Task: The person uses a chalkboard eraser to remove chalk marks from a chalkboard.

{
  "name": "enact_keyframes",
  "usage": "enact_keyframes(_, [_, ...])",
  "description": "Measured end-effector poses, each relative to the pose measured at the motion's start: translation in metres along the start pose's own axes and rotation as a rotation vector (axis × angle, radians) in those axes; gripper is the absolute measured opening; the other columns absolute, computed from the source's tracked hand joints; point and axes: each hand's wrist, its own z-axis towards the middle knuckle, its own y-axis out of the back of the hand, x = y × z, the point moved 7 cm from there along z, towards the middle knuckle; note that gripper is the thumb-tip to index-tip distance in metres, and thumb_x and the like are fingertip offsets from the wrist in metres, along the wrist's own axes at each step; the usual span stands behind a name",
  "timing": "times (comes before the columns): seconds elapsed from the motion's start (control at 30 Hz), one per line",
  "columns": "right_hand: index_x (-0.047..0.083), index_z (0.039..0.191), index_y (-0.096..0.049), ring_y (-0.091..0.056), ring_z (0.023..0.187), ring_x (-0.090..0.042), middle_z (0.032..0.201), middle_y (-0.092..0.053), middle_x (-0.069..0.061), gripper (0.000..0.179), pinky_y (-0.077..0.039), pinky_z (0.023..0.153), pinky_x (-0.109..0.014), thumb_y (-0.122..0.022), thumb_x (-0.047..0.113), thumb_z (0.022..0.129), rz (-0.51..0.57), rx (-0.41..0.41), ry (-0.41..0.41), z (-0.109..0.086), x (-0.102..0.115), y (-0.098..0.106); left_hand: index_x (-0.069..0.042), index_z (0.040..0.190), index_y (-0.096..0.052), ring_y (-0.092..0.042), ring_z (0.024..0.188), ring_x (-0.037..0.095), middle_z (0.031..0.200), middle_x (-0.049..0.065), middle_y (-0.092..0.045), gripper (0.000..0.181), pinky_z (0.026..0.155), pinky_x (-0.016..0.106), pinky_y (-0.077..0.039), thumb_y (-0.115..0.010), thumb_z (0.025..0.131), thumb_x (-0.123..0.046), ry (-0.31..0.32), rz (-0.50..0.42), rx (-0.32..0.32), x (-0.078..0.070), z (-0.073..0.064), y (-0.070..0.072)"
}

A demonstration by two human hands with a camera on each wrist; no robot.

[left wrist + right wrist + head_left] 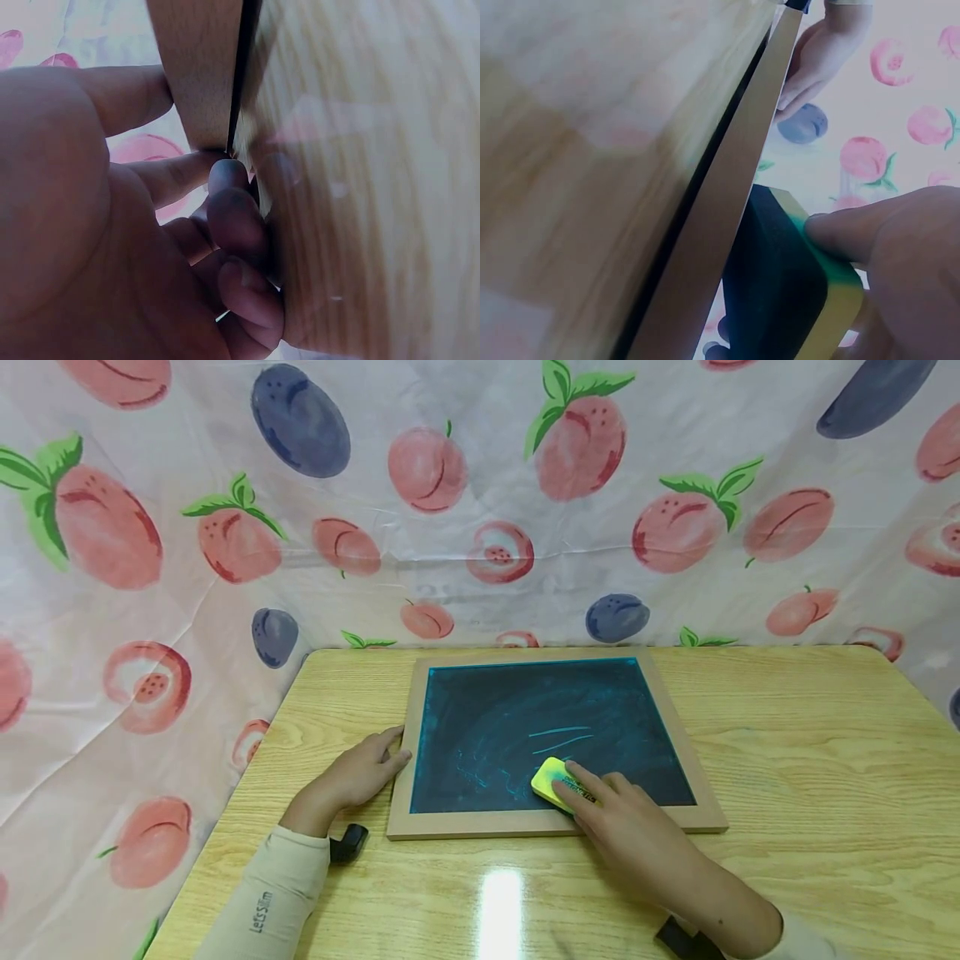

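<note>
A small chalkboard (480,710) with a pale wooden frame lies on the table. Faint blue smudges and a few short blue chalk lines (561,739) mark its dark surface. My right hand (626,814) grips a yellow board eraser (552,777) near the board's front edge, fingers over its top. In the right wrist view the eraser's dark underside (769,285) is tilted into sight beside the frame. At the board's left side, my left hand (360,772) touches the frame with thumb and forefinger. Its other fingers (238,217) bend close to the tabletop in the left wrist view.
The board rests on a light wood-grain table (817,760) whose far edge meets a fruit-patterned cloth (465,552). The cloth also runs along the left side. Black wrist straps (348,843) sit on both arms. Light glares off the tabletop in front of the board.
</note>
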Motion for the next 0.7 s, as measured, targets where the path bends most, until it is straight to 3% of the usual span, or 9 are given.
enact_keyframes(0.37, [0.025,0.134,-0.049,-0.054,0.101,-0.023,0.142,-0.041,-0.006,0.05,-0.049,0.079,-0.039,-0.064,0.023,0.087,0.009,0.014,-0.025,0.0,0.002,-0.004,-0.012,0.146,-0.026,-0.056,0.085,0.015,0.091,0.002,-0.056,0.062,0.084,0.042,-0.044,-0.039,0.096,-0.047,-0.004,0.011,-0.007,-0.001,-0.001,0.001])
enact_keyframes(0.7, [0.02,0.132,-0.052,-0.057,0.098,-0.029,0.137,-0.046,-0.012,0.049,-0.051,0.078,-0.042,-0.066,0.024,0.086,-0.01,-0.051,-0.099,0.005,-0.021,-0.002,-0.011,0.146,-0.026,-0.056,0.087,0.015,0.092,0.003,-0.057,0.063,0.084,0.042,-0.044,-0.039,0.096,-0.047,-0.011,0.006,-0.008,-0.002,-0.002,0.001])
